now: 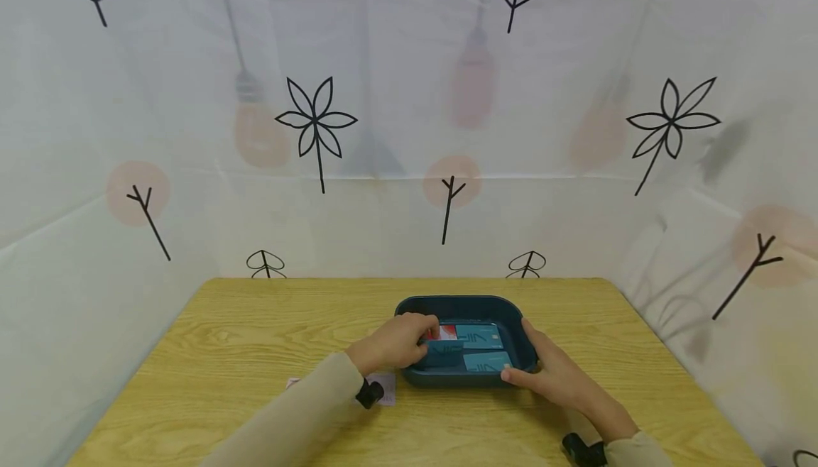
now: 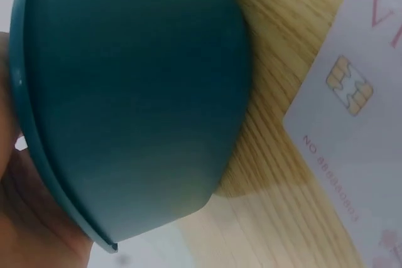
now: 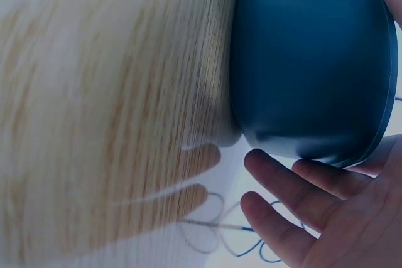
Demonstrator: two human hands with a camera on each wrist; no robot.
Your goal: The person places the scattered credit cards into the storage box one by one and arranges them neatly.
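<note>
A dark teal plastic tray (image 1: pixel 456 380) stands on the wooden table. My left hand (image 1: pixel 393 343) reaches over its left rim and pinches a teal card (image 1: pixel 447 347), which is tilted up. Beyond it lie a red-and-white card (image 1: pixel 447 332) and a teal card with a chip (image 1: pixel 482 336). One more teal card (image 1: pixel 487 362) lies near the front wall. My right hand (image 1: pixel 559 375) holds the tray's right end, thumb at the front corner and fingers along the side. From the left wrist, the tray wall (image 2: pixel 138 92) hides the left fingertips.
A pale pink card with a chip (image 2: pixel 358 130) lies on the table just left of the tray, partly under my left wrist. Another pale edge (image 1: pixel 292 382) shows beside the left sleeve. A white patterned curtain (image 1: pixel 383 226) hangs behind the table (image 1: pixel 268 325).
</note>
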